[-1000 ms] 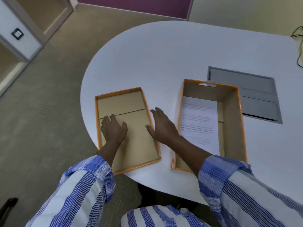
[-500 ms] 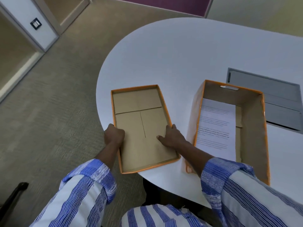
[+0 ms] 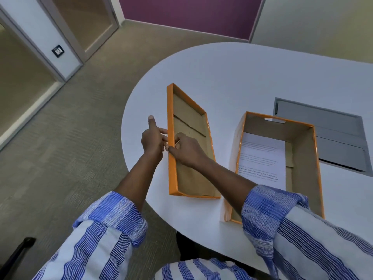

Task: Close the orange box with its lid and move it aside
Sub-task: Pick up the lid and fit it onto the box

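The orange box (image 3: 302, 158) stands open on the white table (image 3: 232, 77), right of centre, with a printed sheet (image 3: 262, 158) lying inside. Its lid (image 3: 189, 178), orange outside and brown inside, is tipped up on its right long edge, its hollow facing right. My left hand (image 3: 152, 140) holds the raised left rim from outside, thumb sticking up. My right hand (image 3: 185, 151) reaches across the lid's inside and pinches the same rim. The two hands touch at the rim.
A grey hatch panel (image 3: 323, 134) is set in the tabletop behind the box. The table's curved edge runs just left of the lid, with carpet floor (image 3: 70, 148) below. Glass doors (image 3: 84, 23) stand at far left. A black chair part (image 3: 18, 253) shows at bottom left.
The lid lay flat on the table with both hands on its sides; now its left side is lifted so it stands tilted on its right edge, and both hands grip the raised rim.
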